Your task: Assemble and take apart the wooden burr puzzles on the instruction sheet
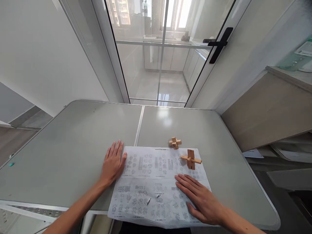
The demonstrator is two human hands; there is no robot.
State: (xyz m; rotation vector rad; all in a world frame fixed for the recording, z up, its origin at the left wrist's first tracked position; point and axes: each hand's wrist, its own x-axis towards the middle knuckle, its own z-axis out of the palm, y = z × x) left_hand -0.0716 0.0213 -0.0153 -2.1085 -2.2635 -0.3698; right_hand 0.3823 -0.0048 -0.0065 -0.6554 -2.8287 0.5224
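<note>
A large printed paper sheet (146, 182), covered in rows of small diagrams, lies over the near part of the table and reaches its front edge. My left hand (113, 164) rests flat at the sheet's upper left side, fingers stretched out, the thumb at the paper's edge. Lying flat on the lower right of the sheet is my right hand (198, 198), its fingers extended and holding nothing. Just beyond it, a wooden interlocking puzzle (191, 159) with crossed pieces sits on the paper. A smaller wooden burr puzzle (175, 142) stands at the sheet's top edge.
The grey folding table (80, 143) has a seam strip (139, 125) across its middle. Behind it is a glass door (158, 65) with a black handle (220, 45). A wooden cabinet (273, 104) borders the right side. A small green object (11, 164) lies near the left edge.
</note>
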